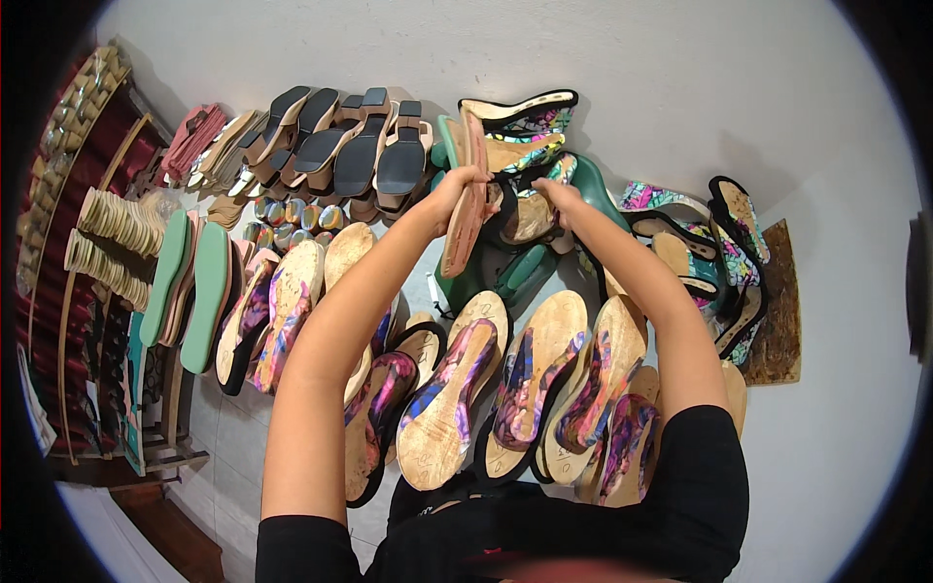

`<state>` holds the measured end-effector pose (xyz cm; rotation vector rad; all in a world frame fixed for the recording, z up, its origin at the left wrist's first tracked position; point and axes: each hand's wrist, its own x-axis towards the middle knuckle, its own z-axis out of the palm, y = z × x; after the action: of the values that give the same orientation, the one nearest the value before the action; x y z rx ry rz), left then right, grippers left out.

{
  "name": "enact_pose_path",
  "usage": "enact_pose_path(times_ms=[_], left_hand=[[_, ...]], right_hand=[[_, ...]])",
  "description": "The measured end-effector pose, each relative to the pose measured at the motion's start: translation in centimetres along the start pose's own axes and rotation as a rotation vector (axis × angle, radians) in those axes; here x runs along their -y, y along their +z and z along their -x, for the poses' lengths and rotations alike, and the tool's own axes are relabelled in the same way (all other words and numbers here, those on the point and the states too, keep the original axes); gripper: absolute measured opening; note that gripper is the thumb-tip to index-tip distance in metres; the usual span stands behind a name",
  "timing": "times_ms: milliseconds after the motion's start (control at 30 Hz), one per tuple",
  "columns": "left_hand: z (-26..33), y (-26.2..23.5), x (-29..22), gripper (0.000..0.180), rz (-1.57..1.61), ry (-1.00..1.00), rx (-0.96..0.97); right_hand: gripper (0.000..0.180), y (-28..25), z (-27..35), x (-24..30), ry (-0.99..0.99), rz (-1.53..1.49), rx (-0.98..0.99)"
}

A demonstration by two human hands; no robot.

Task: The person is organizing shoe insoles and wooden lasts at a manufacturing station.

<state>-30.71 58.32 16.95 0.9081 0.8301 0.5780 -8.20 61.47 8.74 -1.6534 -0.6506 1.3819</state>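
Note:
In the upper middle, my left hand (450,202) is closed round some pinkish insoles (464,245), held on edge. A pale green insole (449,141) stands up beside them. A little to the right, the fingers of my right hand (561,200) close on the edge of a wedge sole (530,219) with a black rim and patterned side. Part of that sole is hidden by my hand. Behind my hands lies another wedge sole (520,114) with a bright floral side. A green plastic piece (593,185) shows beneath and beside these things.
Several wooden-looking wedge soles (452,403) with purple floral sides lie near my body. Black-soled heeled shoes (362,160) line the wall at upper left. Green insoles (209,296) stand at left; patterned wedges (743,223) and a brown board (780,311) are at right.

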Motion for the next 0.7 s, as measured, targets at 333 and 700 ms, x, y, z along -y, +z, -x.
enact_pose_path(times_ms=[333,700], left_hand=[[1.5,-2.8,-2.6,0.044,-0.026,0.242,-0.309],[3.3,-0.5,-3.9,0.039,-0.463,0.326,-0.299]], right_hand=[[0.078,2.5,-1.6,-1.0,-0.28,-0.019,-0.03],[0.041,7.1,5.2,4.2,-0.356,0.711,0.568]])
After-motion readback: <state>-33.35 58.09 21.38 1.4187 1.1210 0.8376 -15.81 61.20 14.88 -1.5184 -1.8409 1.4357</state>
